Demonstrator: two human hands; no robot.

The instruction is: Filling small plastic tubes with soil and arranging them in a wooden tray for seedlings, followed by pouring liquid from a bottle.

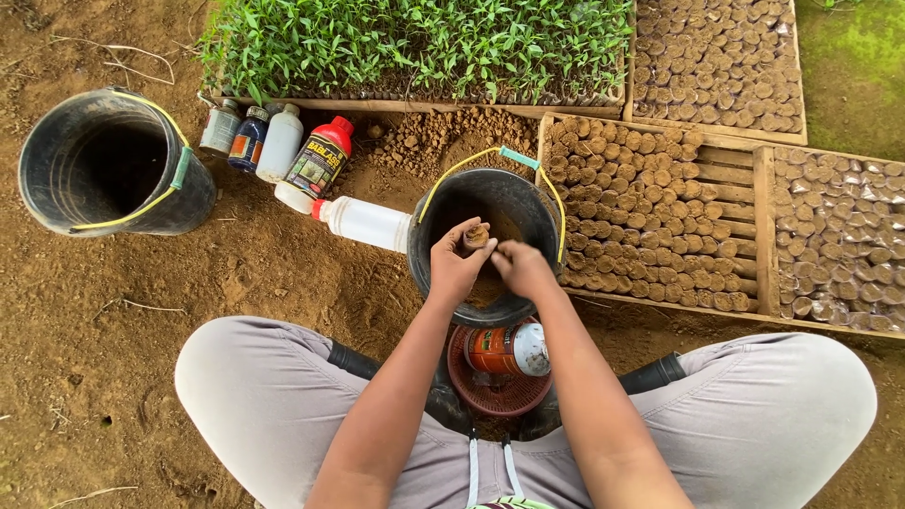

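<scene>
Brown soil fills a small cylindrical pot (pixel 476 236), which is gripped upright between the thumb and fingers of the left hand (pixel 456 267) over the mouth of a black bucket (pixel 542 212) with a yellow handle. Just to the right of it, almost touching, the right hand (pixel 521 267) is held with its fingers bunched together as in a pinch; whether anything is pinched between them cannot be told. Below both hands, between the knees, a red basket (pixel 471 388) is seen with an orange can (pixel 504 350) lying in it. To the left of the left hand, a white bottle (pixel 363 221) lies on its side on the earth, its base against the bucket wall, and beyond it several more bottles (pixel 283 143) are grouped (one with a red cap). A second black bucket (pixel 160 203) stands well apart to the far left. To the right of the right hand, wooden trays (pixel 650 221) are packed with rows of filled soil pots, and above the hands a bed of green seedlings (pixel 415 42) is spread.
</scene>
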